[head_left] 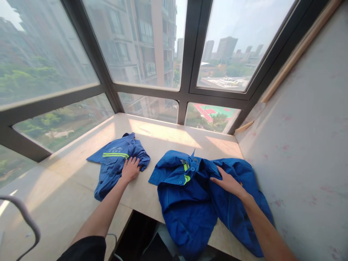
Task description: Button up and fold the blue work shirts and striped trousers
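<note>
Two blue work garments lie on the pale ledge. My left hand (pixel 131 169) rests on the smaller one at the left, a blue work shirt (pixel 111 166) with a yellow-green reflective stripe and pale lettering. Its fingers lie fairly flat over the rumpled cloth, a ring on one of them. At the right, my right hand (pixel 227 181) has its thumb and fingers on a fold of the darker blue work jacket (pixel 187 203), and some fingertips are hidden in the cloth. The jacket's collar, buttons and stripes show near its top, while its lower part hangs over the front edge.
A pale stone-like ledge (pixel 67 192) runs below the framed windows (pixel 187 65). A papered wall (pixel 307 145) bounds the right side. Below the front edge is a dark opening (pixel 140 228). A grey cable (pixel 28 217) curves in at the lower left.
</note>
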Demonstrator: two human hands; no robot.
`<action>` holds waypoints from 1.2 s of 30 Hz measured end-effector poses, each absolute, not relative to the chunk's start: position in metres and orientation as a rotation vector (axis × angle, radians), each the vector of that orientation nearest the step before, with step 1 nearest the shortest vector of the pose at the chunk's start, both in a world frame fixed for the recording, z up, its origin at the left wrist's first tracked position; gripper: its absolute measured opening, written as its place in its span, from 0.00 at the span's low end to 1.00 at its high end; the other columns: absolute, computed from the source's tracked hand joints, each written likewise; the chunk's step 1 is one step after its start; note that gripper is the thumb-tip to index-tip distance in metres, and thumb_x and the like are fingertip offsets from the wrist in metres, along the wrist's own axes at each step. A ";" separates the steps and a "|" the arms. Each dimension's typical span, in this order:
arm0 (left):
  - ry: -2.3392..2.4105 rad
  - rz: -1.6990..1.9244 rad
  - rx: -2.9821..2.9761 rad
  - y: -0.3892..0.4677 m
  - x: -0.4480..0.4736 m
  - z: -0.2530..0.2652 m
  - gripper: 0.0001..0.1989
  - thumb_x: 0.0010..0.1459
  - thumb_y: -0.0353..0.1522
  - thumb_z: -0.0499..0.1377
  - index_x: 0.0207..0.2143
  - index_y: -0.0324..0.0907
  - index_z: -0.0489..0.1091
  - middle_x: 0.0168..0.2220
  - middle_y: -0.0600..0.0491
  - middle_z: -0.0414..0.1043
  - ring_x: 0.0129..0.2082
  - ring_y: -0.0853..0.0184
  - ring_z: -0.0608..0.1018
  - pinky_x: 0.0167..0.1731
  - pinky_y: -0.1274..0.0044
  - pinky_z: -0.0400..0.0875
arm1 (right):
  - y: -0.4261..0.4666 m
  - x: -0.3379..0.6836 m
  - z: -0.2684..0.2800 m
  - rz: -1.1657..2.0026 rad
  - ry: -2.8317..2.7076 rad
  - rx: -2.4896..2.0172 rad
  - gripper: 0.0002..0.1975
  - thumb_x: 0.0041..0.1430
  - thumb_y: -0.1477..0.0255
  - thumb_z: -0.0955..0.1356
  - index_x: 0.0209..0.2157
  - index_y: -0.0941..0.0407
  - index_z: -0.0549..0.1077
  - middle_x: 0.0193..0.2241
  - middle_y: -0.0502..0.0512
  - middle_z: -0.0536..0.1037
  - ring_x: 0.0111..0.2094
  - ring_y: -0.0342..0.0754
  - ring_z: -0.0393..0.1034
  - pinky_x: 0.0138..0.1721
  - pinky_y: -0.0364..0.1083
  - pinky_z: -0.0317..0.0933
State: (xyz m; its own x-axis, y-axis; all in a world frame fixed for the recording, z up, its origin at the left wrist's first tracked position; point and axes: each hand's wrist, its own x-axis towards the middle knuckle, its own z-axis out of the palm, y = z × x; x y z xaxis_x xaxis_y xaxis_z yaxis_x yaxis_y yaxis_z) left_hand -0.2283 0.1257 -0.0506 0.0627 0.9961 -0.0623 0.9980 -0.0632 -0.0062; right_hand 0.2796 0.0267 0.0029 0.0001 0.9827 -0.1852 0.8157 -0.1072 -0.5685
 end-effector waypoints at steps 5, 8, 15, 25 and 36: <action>2.262 0.072 1.954 0.129 -0.243 -0.023 0.25 0.56 0.29 0.53 0.56 0.31 0.69 0.63 0.32 0.62 0.67 0.44 0.57 0.64 0.51 0.44 | 0.035 0.274 0.001 0.850 -1.852 -1.985 0.41 0.55 0.53 0.68 0.65 0.60 0.59 0.62 0.66 0.68 0.61 0.64 0.63 0.62 0.58 0.56; 2.286 0.167 1.882 0.135 -0.221 -0.008 0.26 0.56 0.30 0.52 0.56 0.29 0.67 0.62 0.29 0.61 0.66 0.40 0.57 0.59 0.48 0.53 | 0.038 0.270 0.004 0.899 -1.865 -1.905 0.38 0.56 0.54 0.68 0.64 0.56 0.62 0.60 0.62 0.70 0.60 0.64 0.65 0.62 0.58 0.56; 1.508 0.637 1.705 0.085 -0.094 0.003 0.38 0.63 0.51 0.50 0.67 0.37 0.53 0.62 0.38 0.66 0.60 0.55 0.71 0.56 0.69 0.65 | 0.026 0.264 0.023 1.183 -1.777 -1.618 0.41 0.55 0.52 0.70 0.65 0.54 0.59 0.59 0.60 0.72 0.58 0.63 0.68 0.59 0.60 0.61; 1.658 0.477 1.718 -0.001 -0.069 -0.016 0.17 0.58 0.43 0.53 0.35 0.40 0.74 0.31 0.43 0.76 0.36 0.53 0.79 0.37 0.68 0.68 | -0.052 0.308 0.012 1.363 -1.699 -1.649 0.52 0.49 0.49 0.73 0.69 0.56 0.53 0.66 0.66 0.59 0.66 0.63 0.55 0.66 0.62 0.49; 0.844 0.514 1.226 -0.027 -0.043 0.048 0.24 0.54 0.54 0.59 0.26 0.42 0.69 0.22 0.53 0.71 0.20 0.66 0.73 0.21 0.76 0.64 | -0.093 0.237 0.032 1.699 -1.786 -1.252 0.38 0.55 0.56 0.73 0.64 0.52 0.64 0.59 0.58 0.71 0.58 0.60 0.66 0.61 0.58 0.59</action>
State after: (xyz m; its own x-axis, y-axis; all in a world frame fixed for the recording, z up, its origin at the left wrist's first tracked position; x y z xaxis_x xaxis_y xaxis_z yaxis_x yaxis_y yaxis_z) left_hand -0.0431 -0.0271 0.0484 0.6046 0.7451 -0.2814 0.0927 0.2851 0.9540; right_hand 0.2373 -0.0934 0.0316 -0.5340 0.7908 -0.2991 0.3384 -0.1243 -0.9328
